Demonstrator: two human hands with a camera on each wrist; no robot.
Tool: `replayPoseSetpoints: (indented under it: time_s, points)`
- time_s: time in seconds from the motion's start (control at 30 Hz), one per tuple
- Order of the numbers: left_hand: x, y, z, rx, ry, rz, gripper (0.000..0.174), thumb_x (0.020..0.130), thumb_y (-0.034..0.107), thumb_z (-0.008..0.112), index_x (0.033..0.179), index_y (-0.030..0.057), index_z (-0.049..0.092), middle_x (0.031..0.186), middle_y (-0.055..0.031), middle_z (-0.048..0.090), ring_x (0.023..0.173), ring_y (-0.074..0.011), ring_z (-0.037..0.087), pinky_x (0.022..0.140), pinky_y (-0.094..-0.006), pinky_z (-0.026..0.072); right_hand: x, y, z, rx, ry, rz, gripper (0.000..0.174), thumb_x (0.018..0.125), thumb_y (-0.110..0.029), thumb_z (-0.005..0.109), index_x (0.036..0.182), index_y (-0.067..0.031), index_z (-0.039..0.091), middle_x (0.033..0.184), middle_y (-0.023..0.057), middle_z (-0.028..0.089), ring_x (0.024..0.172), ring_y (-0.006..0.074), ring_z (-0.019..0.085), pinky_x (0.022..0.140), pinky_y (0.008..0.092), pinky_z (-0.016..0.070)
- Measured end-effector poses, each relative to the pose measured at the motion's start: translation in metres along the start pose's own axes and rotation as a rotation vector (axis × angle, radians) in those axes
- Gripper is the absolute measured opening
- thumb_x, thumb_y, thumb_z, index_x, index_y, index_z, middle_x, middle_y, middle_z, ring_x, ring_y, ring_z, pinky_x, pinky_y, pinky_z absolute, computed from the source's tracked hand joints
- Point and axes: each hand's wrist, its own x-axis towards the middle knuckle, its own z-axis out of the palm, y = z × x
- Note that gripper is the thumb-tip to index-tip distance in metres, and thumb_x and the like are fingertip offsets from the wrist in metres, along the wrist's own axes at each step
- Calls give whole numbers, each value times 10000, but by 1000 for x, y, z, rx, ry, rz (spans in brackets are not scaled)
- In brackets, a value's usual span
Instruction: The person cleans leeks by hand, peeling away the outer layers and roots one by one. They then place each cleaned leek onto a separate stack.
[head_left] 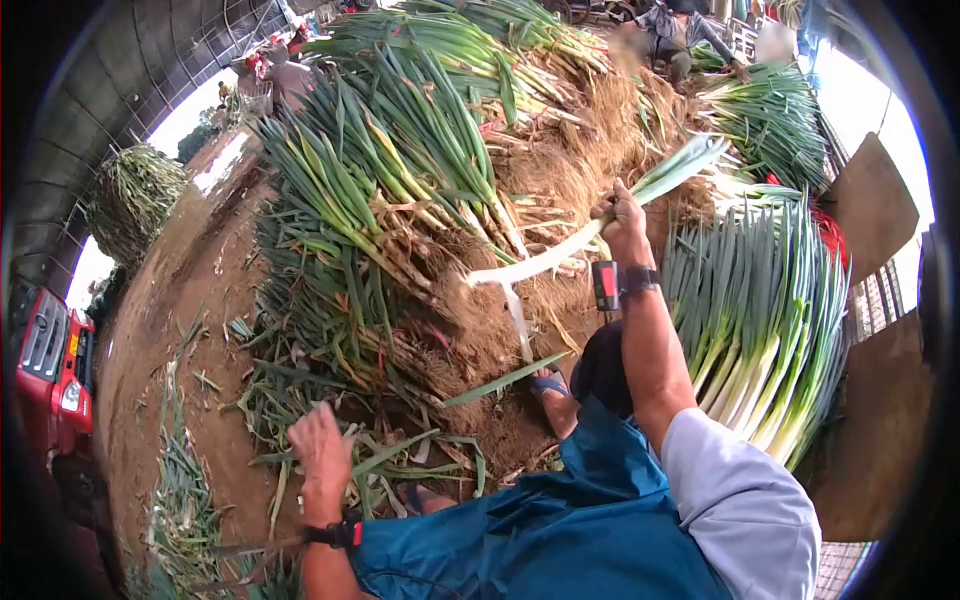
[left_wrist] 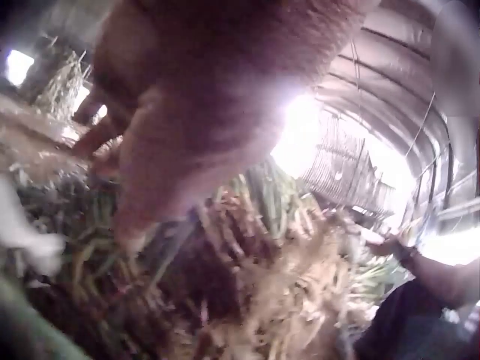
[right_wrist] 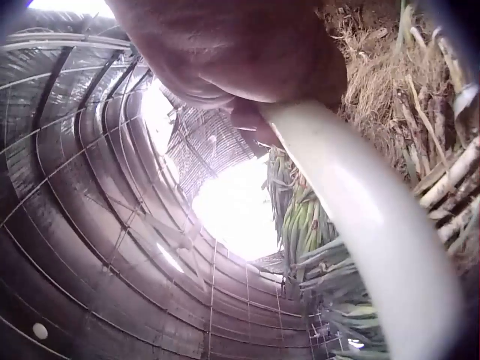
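Observation:
In the head view a long green onion, white at the stalk with green leaves cut short at the top, slants across the middle. My right hand grips it near where white turns green. From its lower end a pale strip of skin hangs down. The right wrist view shows the smooth white stalk coming out from under the same hand. My left hand is low on the left, blurred, over loose leaves, with nothing in it. In the left wrist view its fingers point down, apart.
A big heap of untrimmed green onions with dry roots lies ahead. Cleaned ones are stacked on the right beside a brown board. A red truck stands at far left. Another person is at the back.

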Motion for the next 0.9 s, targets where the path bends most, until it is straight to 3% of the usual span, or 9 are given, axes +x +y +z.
replayPoseSetpoints:
  time_s: [0.17,0.33,0.4,0.5,0.6,0.63,0.7,0.77,0.9]
  points:
    - [77,142,15,-1304,-89,-193,840,884,245,727,1487,-36,216,1236,-201,575,976,-186,630,829,-336,501,-78,22,38,-156,-159,-156,207,957,-232,611,861,-97,487,677,20,475,587,172,500,554,343,464]
    - [137,216,35,-1908,106,-308,315,996,279,558,1182,27,588,986,-92,669,786,-169,660,704,-319,551,-64,58,47,116,-7,63,233,974,-248,596,862,-92,465,671,32,459,507,161,434,457,306,418]
    - [128,168,55,-1384,-122,-35,408,1033,378,449,867,49,623,670,-24,587,608,-126,559,578,-251,462,-48,46,29,166,-77,38,239,923,-230,673,865,-88,490,692,47,495,510,158,446,443,314,417]
    - [88,102,55,-1117,-232,-362,318,997,298,529,925,17,658,651,24,548,514,-60,478,444,-247,360,-30,19,18,23,102,-57,260,936,-248,661,832,-83,489,652,31,460,483,145,427,437,304,407]
    - [52,-8,89,-794,-370,-698,331,969,288,528,945,-12,666,752,-170,661,748,-325,671,647,-416,503,-9,-1,-3,24,88,-181,264,933,-251,668,816,-100,486,637,6,429,468,130,408,428,312,395]
    - [43,-30,97,-309,-446,-494,326,947,272,553,954,-35,660,829,-213,672,876,-389,650,729,-462,501,-10,-7,-2,57,116,-172,277,927,-269,675,796,-99,500,624,6,441,479,134,422,431,327,403]
    - [22,-35,119,-211,97,-261,328,938,278,560,963,-31,666,848,-229,672,907,-400,639,763,-482,498,-2,-6,0,-7,143,-280,281,929,-254,669,750,-110,507,604,21,454,474,166,449,445,336,411]
    - [2,-21,107,-168,232,-197,328,921,297,580,970,-11,680,869,-239,674,927,-419,634,790,-496,503,-13,3,-7,-126,97,-325,283,929,-246,668,734,-116,510,594,30,462,474,190,466,455,345,424]
    - [45,24,61,-71,-157,-445,336,918,343,592,924,30,715,883,-216,694,897,-416,662,769,-490,529,-19,18,5,52,21,-226,243,947,-256,650,820,-107,505,649,23,473,571,157,484,572,334,475]
